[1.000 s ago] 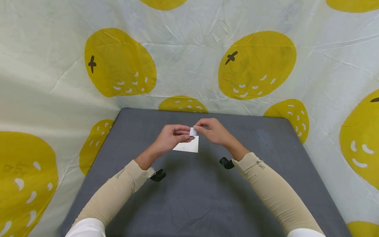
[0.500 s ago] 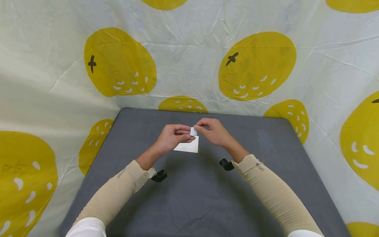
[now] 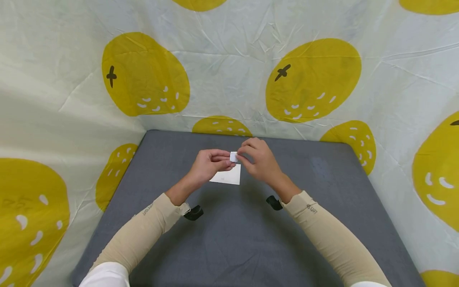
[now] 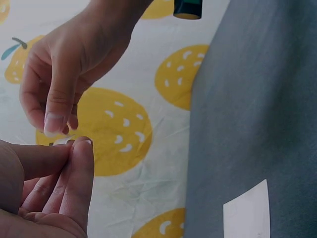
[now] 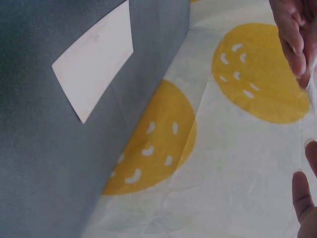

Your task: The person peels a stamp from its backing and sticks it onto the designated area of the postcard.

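Observation:
A small, thin white square (image 3: 233, 156) is held up between the two hands, over the far part of the table. My left hand (image 3: 206, 165) pinches its left side between thumb and fingers. The fingers of my right hand (image 3: 261, 161) are bent, with thumb and fingertips right at the square's right edge. From the left wrist, only a sliver of the white square (image 4: 63, 141) shows above the left fingertips, directly under the right thumb. In the right wrist view it looks like crinkled, see-through film (image 5: 311, 84). A white card (image 3: 229, 176) lies on the table below the hands.
A grey cloth covers the table (image 3: 229, 239). White fabric with yellow fruit prints (image 3: 229, 75) rises behind and beside it. Dark wrist cameras (image 3: 193, 213) stick out under both beige sleeves.
My right hand has turned and its knuckles have risen slightly, with the thumb shifting from the square's face toward its right edge. The left hand has barely moved; the card lies where it was.

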Demonstrator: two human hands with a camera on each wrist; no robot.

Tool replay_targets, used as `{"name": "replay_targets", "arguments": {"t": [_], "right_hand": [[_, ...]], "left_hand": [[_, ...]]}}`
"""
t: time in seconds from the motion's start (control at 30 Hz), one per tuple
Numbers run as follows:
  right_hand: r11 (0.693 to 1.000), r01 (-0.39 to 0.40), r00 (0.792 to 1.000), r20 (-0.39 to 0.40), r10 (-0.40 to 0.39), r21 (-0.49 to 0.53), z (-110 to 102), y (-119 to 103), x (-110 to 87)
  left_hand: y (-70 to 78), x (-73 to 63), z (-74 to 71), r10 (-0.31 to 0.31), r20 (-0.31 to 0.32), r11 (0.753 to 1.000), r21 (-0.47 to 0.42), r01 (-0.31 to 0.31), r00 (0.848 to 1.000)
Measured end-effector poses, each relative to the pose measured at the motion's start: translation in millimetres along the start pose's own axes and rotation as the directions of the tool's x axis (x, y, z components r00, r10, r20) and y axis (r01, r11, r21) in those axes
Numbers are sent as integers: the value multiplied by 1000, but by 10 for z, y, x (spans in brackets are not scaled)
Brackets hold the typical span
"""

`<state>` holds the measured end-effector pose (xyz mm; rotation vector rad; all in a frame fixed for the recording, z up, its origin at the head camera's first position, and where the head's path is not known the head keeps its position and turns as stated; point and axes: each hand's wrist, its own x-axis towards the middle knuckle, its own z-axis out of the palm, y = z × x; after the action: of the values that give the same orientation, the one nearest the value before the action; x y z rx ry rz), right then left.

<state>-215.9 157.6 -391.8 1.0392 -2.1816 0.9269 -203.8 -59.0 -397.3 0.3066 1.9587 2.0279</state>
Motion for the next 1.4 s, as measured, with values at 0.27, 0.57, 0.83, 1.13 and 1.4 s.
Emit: {"name": "replay_targets", "arguments": {"t": [0.27, 0.57, 0.83, 1.13, 1.4], "right_hand": [[995, -70, 997, 45, 67, 67, 22, -30, -62], [998, -62, 998, 27, 61, 29, 61, -44, -83], [1000, -21, 999, 48, 21, 15, 49, -57, -97], [999, 15, 998, 52, -17, 39, 34, -37, -99], [999, 10, 1000, 12, -11, 52, 52, -26, -100]], "left_hand": [[11, 10, 48, 5, -27, 1000, 24, -4, 1000], [16, -45, 94, 121, -25, 975, 192, -114, 992], [14, -95, 102, 189, -24, 940, 294, -173, 982], [-1, -98, 85, 254, -22, 899, 375, -228, 967], [-17, -85, 99, 317, -32, 869, 411, -277, 948]]}}
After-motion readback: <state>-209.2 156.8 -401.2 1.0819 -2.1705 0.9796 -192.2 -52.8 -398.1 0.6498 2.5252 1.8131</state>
